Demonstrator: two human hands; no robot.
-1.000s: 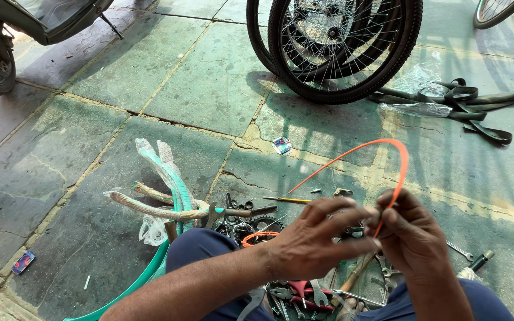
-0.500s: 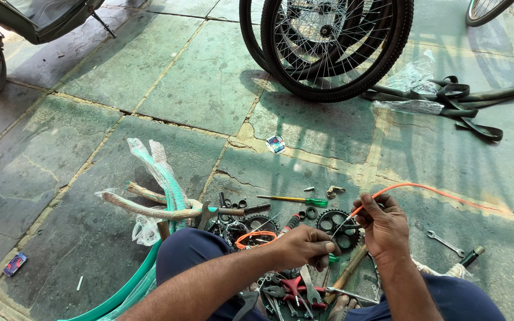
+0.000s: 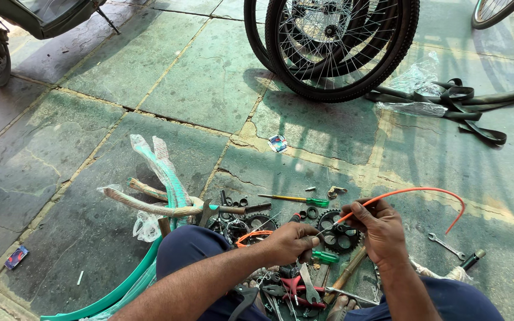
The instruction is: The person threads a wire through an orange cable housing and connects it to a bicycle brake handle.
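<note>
Looking down low in the frame, you have your left hand [image 3: 290, 242] curled shut around a thin wire end just left of centre, while your right hand [image 3: 379, 229] pinches the near end of the orange cable housing [image 3: 414, 191] between thumb and fingers. From that pinch the housing runs away to the right, arches over the paving and hooks down at its free tip near the spanner [image 3: 446, 245]. Your right hand is nearer it; its long axis lies left to right. Beyond sit the sprockets [image 3: 337, 232], then the bicycle wheel [image 3: 343, 44] at the top
</note>
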